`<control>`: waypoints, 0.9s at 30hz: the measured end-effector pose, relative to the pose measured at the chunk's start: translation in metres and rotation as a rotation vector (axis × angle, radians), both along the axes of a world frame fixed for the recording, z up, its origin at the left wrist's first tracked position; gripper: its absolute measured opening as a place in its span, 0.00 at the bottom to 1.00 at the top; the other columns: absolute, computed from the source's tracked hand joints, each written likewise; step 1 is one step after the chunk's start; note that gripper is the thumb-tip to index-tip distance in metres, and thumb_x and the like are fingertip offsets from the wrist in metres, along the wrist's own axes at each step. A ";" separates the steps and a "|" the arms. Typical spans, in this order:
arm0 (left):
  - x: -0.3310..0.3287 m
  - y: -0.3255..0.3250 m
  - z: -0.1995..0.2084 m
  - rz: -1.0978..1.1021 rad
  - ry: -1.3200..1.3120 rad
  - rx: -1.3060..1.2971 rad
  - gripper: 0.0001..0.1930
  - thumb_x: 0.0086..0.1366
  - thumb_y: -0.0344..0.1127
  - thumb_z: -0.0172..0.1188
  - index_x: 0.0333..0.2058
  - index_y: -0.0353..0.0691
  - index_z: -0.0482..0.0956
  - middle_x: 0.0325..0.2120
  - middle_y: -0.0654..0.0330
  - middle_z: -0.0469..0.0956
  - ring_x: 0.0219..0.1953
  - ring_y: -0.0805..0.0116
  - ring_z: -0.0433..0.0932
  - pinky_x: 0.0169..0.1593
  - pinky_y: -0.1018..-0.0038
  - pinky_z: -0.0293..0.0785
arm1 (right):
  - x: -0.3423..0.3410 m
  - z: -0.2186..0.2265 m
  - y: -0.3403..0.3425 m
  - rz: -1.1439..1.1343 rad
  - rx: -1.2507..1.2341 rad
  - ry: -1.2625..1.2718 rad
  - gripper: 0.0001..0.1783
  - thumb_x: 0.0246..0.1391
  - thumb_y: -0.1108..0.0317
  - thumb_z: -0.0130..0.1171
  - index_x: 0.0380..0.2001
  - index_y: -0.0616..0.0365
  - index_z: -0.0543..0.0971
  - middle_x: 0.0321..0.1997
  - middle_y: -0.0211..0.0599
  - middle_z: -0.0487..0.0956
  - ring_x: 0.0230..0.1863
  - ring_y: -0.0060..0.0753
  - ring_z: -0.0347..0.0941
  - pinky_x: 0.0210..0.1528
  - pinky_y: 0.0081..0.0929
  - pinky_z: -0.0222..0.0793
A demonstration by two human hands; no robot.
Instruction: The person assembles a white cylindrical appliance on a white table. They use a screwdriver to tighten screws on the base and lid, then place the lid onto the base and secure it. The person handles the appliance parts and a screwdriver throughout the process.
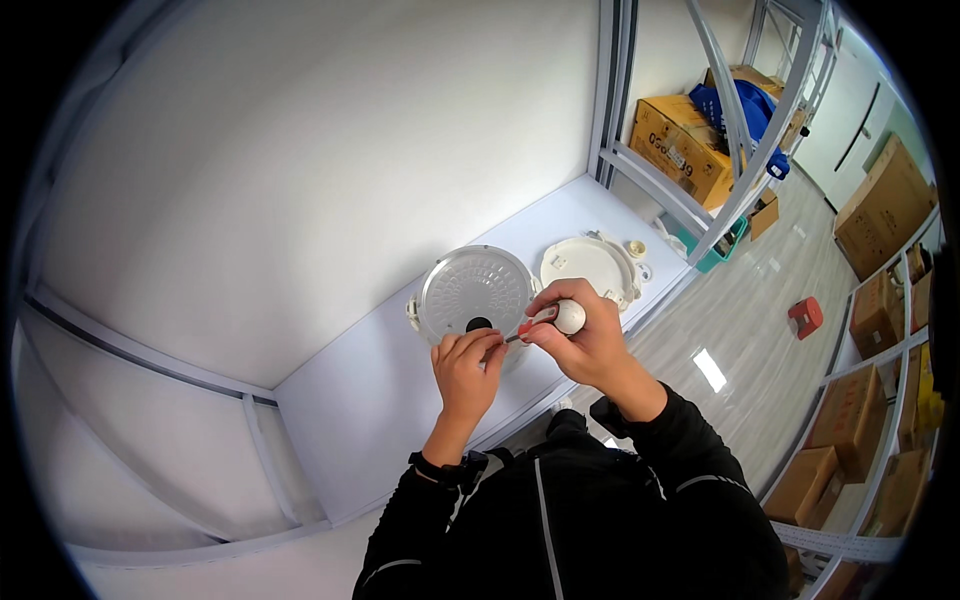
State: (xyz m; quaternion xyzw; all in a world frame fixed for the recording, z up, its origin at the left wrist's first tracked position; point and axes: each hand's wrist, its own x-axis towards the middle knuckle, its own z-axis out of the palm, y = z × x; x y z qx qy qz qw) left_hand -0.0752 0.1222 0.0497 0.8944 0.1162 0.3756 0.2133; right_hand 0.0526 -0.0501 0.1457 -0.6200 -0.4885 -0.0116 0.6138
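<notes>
My right hand [590,335] is wrapped round a screwdriver [567,317] with a white and red handle, its shaft pointing left. At the shaft's tip, the fingers of my left hand [467,372] are pinched together; whatever they hold is too small or hidden to make out. Just beyond both hands lies a round silver metal disc [476,285] with a dimpled pattern, a pale rim and a white lug at its left side. A black round piece [479,323] shows at its near edge, partly behind my left fingers. Right of the disc is a shallow round white plastic cover [585,262].
The white tabletop [360,400] runs along a wall inside a grey metal frame [602,90]. A small yellowish roll [636,248] sits beyond the cover. At right are cardboard boxes [680,150], a teal bin [722,250], a red stool-like object [805,317] on the floor and loaded shelves [850,415].
</notes>
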 end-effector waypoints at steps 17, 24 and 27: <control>0.001 -0.004 -0.003 0.041 -0.033 -0.007 0.06 0.59 0.36 0.79 0.35 0.50 0.93 0.42 0.76 0.90 0.43 0.70 0.80 0.49 0.68 0.66 | 0.000 0.003 0.006 0.015 -0.058 0.005 0.25 0.65 0.59 0.76 0.53 0.61 0.75 0.42 0.41 0.89 0.41 0.32 0.90 0.44 0.28 0.82; 0.000 -0.003 -0.003 0.026 -0.047 -0.011 0.06 0.59 0.37 0.79 0.34 0.50 0.92 0.42 0.76 0.90 0.43 0.69 0.79 0.49 0.67 0.66 | 0.003 0.019 0.018 -0.057 -0.084 -0.008 0.40 0.60 0.55 0.80 0.65 0.60 0.69 0.43 0.40 0.87 0.40 0.31 0.88 0.41 0.29 0.82; 0.001 -0.002 -0.004 0.021 -0.046 -0.007 0.05 0.59 0.37 0.79 0.34 0.50 0.92 0.41 0.76 0.89 0.43 0.69 0.79 0.49 0.67 0.66 | 0.007 0.020 0.026 -0.084 -0.105 -0.038 0.39 0.61 0.57 0.80 0.66 0.60 0.68 0.44 0.40 0.85 0.39 0.29 0.87 0.39 0.27 0.82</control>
